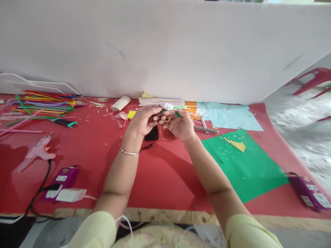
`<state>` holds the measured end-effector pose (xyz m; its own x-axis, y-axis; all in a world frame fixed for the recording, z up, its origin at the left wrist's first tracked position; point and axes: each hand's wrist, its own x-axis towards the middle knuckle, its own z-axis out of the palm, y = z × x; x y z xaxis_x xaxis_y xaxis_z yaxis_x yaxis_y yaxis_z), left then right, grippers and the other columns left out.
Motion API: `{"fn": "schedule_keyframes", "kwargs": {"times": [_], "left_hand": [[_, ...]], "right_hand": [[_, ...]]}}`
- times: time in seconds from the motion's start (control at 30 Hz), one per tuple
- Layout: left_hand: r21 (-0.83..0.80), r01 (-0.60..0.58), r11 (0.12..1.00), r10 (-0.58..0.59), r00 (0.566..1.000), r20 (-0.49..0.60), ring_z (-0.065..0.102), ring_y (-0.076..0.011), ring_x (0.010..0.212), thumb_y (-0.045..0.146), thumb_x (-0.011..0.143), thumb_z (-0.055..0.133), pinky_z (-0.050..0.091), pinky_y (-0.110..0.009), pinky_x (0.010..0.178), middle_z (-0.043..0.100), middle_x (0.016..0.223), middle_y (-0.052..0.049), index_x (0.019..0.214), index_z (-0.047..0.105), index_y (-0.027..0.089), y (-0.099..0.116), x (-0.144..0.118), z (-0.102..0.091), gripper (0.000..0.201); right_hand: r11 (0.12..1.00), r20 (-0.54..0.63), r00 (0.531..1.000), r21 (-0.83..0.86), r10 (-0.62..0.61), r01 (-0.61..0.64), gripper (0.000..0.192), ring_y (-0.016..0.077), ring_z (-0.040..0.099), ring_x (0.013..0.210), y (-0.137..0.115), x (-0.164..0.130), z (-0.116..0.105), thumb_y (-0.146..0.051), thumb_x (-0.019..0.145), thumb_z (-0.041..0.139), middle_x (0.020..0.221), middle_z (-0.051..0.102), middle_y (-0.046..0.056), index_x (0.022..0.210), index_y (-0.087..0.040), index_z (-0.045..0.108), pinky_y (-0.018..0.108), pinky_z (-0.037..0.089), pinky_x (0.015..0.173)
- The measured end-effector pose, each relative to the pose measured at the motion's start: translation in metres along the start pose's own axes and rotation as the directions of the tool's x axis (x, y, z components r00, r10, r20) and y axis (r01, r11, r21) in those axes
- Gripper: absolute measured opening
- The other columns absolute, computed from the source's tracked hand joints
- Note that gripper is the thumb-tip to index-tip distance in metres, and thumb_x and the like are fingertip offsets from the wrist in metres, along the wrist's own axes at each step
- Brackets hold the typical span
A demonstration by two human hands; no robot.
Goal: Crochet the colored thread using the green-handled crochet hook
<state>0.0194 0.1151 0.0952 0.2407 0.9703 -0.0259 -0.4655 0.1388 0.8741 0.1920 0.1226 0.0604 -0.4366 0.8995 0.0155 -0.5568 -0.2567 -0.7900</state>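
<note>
Above the middle of the red table, my left hand (143, 120) and my right hand (183, 128) meet with fingers closed around a small black and orange piece (167, 119). Its exact kind is mostly hidden by the fingers. A small green piece (178, 114) shows at the thumb of my right hand, with a thin light strip beside it. On the table below the hands lies a dark flat object (152, 134), partly covered. A grey fuzzy stick (207, 129) and a white marker (204, 124) lie just right of my right hand.
Colourful pipe cleaners (46, 105), a teal-handled cutter (64, 122) and a pink glue gun (38, 150) lie left. Purple power strips (62, 177) sit at both sides. A green sheet (248, 172) and a light blue sheet (230, 115) lie right. A white board (165, 51) stands behind.
</note>
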Motion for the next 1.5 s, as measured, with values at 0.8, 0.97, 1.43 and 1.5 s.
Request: {"fn": "schedule_keyframes", "kwargs": {"times": [0.8,0.97,1.43,1.5], "left_hand": [[0.024,-0.133,0.991,0.132,0.991,0.012,0.053,-0.0062,0.049,0.028,0.071,0.09,0.039,-0.015,0.043,0.06,0.058,0.002,0.086,0.077,0.012,0.025,-0.127,0.038,0.025],[0.02,-0.131,0.991,0.13,0.99,0.048,0.053,-0.0059,0.049,0.03,0.072,0.09,0.037,-0.015,0.042,0.062,0.059,0.001,0.085,0.076,0.012,0.028,-0.156,0.037,0.027],[0.018,-0.186,0.982,0.185,0.98,0.069,0.053,-0.0058,0.048,0.029,0.068,0.09,0.033,-0.015,0.041,0.065,0.061,0.0,0.085,0.075,0.012,0.035,-0.221,0.027,0.029],[0.009,-0.19,0.982,0.189,0.981,0.043,0.053,-0.006,0.049,0.027,0.068,0.09,0.031,-0.015,0.04,0.067,0.063,-0.001,0.087,0.077,0.012,0.033,-0.218,0.026,0.027]], "right_hand": [[0.995,0.138,0.986,0.047,-0.092,0.087,0.048,0.0186,0.073,0.072,0.006,-0.092,0.075,-0.051,0.102,0.047,0.077,0.079,0.007,0.091,-0.018,0.079,0.028,0.06,0.06],[0.995,0.188,0.977,0.032,-0.102,0.098,0.045,0.0194,0.076,0.076,0.013,-0.114,0.086,-0.048,0.103,0.049,0.08,0.08,0.007,0.094,-0.017,0.08,0.029,0.063,0.067],[0.996,0.247,0.968,-0.062,-0.05,0.068,0.049,0.021,0.078,0.081,0.026,-0.154,0.126,-0.043,0.104,0.042,0.084,0.083,0.009,0.096,-0.016,0.083,0.03,0.063,0.068],[0.997,0.22,0.974,-0.044,-0.046,0.057,0.049,0.0197,0.076,0.077,0.028,-0.15,0.125,-0.044,0.105,0.043,0.083,0.083,0.008,0.096,-0.016,0.082,0.029,0.062,0.066]]}}
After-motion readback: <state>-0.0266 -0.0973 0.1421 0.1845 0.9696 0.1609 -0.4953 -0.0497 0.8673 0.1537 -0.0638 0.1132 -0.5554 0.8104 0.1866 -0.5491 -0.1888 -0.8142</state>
